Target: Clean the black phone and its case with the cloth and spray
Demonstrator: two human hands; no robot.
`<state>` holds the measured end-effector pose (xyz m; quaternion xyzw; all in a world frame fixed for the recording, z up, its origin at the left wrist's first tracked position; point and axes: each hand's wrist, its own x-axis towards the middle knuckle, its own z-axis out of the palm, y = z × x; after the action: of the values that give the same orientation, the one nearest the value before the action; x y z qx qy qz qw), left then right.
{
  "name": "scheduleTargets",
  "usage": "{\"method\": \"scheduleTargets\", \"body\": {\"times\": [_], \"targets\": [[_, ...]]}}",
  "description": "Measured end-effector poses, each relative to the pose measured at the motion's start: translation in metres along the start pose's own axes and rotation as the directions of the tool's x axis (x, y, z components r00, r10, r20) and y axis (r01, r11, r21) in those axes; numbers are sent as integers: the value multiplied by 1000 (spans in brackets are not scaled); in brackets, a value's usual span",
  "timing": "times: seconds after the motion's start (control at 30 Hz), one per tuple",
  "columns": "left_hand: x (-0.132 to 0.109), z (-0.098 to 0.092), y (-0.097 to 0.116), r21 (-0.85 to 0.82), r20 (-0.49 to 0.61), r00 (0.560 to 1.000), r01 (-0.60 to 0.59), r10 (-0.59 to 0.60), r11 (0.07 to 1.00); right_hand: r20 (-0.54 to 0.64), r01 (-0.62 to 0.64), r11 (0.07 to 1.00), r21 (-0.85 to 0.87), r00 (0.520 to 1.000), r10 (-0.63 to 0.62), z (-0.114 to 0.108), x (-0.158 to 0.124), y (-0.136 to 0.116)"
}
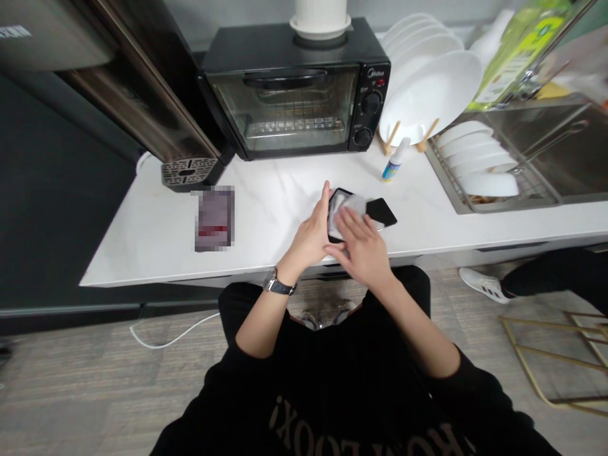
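Note:
A flat black-edged device (335, 239), like a phone or small tablet, lies near the counter's front edge. My left hand (308, 239) holds its left side, with the fingers upright along the edge. A grey cloth (357, 203) is spread over the device's face and hides most of it. Flat on that cloth rests my right hand (363, 247), fingers stretched out and thumb apart. A black flat piece (381, 213) shows right of the cloth; whether it belongs to the same device I cannot tell. Behind it stands a small spray bottle (392, 168) with a blue and yellow label.
A toaster oven (289, 50) stands at the back, a drinks machine (190, 172) to its left. A blurred-out dark item (213, 218) lies on the left of the counter (266, 196). White plates (432, 95) in a rack and the sink (546, 133) are to the right. Someone's shoe (482, 285) shows below.

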<state>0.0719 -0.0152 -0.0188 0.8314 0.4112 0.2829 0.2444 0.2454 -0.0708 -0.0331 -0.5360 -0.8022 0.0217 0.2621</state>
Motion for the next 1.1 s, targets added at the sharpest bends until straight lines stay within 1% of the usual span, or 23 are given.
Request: {"method": "scheduleTargets", "body": {"times": [0.07, 0.1, 0.13, 0.2, 0.27, 0.3, 0.33, 0.37, 0.4, 0.47, 0.5, 0.53, 0.57, 0.63, 0.7, 0.77, 0.8, 0.83, 0.87, 0.93, 1.0, 1.03, 1.1], "targets": [[-1, -1, 0, 17, 4, 1000, 12, -12, 1000, 65, 110, 993, 53, 991, -113, 0, -5, -12], [-2, -2, 1, 18, 11, 1000, 14, -14, 1000, 84, 133, 989, 66, 987, -139, -3, -8, -10], [-2, -2, 2, 14, 19, 1000, 11, -11, 1000, 92, 132, 989, 63, 986, -138, -7, -10, -4], [-2, -2, 4, -4, 34, 999, -3, 3, 1000, 83, 68, 997, 21, 994, -70, -18, -13, 19], [-1, -1, 7, -15, 35, 999, -14, 15, 1000, 29, -57, 998, -35, 998, 58, -25, -13, 39], [-1, 0, 7, -19, 34, 999, -17, 17, 1000, -3, -111, 992, -57, 994, 111, -25, -12, 43], [0, 0, 7, -22, 35, 999, -20, 20, 1000, -26, -137, 988, -69, 990, 136, -23, -10, 42], [0, 0, 7, -22, 38, 999, -23, 24, 999, -29, -126, 990, -70, 992, 124, -18, -8, 35], [-1, 0, 6, -17, 38, 999, -25, 25, 1000, -25, -93, 994, -64, 995, 92, -13, -7, 23], [-1, -2, 4, -2, 35, 999, -19, 20, 1000, 31, 52, 999, -3, 998, -51, -1, -6, -3], [-2, -2, 3, 7, 32, 999, -14, 14, 1000, 43, 97, 995, 25, 994, -98, 2, -6, -12], [-2, -3, 2, 13, 32, 999, -9, 9, 1000, 56, 133, 990, 45, 989, -136, 3, -6, -16], [-2, -3, 2, 14, 33, 999, -8, 8, 1000, 60, 147, 988, 52, 987, -150, 2, -6, -14], [-2, -3, 2, -4, 38, 999, -19, 19, 1000, 49, 116, 993, 29, 992, -117, -6, -6, 6], [-1, 0, 2, -31, 30, 999, -29, 30, 999, 6, 13, 1000, -13, 1000, -13, -16, -6, 34], [0, 2, 2, -52, 11, 999, -31, 32, 998, -41, -95, 994, -52, 995, 93, -21, -5, 51], [0, 3, 2, -57, 7, 999, -35, 35, 998, -53, -117, 991, -65, 992, 114, -20, -5, 50], [0, 4, 1, -57, 5, 999, -40, 41, 998, -49, -103, 992, -67, 994, 100, -17, -6, 43], [0, 3, 0, -50, 4, 999, -45, 46, 998, -33, -58, 997, -57, 998, 56, -12, -7, 31], [-1, 2, -1, -31, 6, 999, -48, 48, 998, 17, 75, 997, 2, 997, -75, -2, -9, 3], [-2, 0, -2, -13, 9, 999, -41, 41, 999, 45, 143, 988, 62, 988, -146, 4, -11, -15], [-2, -1, -2, -11, 12, 999, -39, 39, 999, 50, 147, 987, 71, 987, -151, 3, -11, -15], [-2, -2, -1, -24, 24, 999, -39, 40, 999, 38, 96, 994, 46, 995, -97, -4, -11, 0]]}}
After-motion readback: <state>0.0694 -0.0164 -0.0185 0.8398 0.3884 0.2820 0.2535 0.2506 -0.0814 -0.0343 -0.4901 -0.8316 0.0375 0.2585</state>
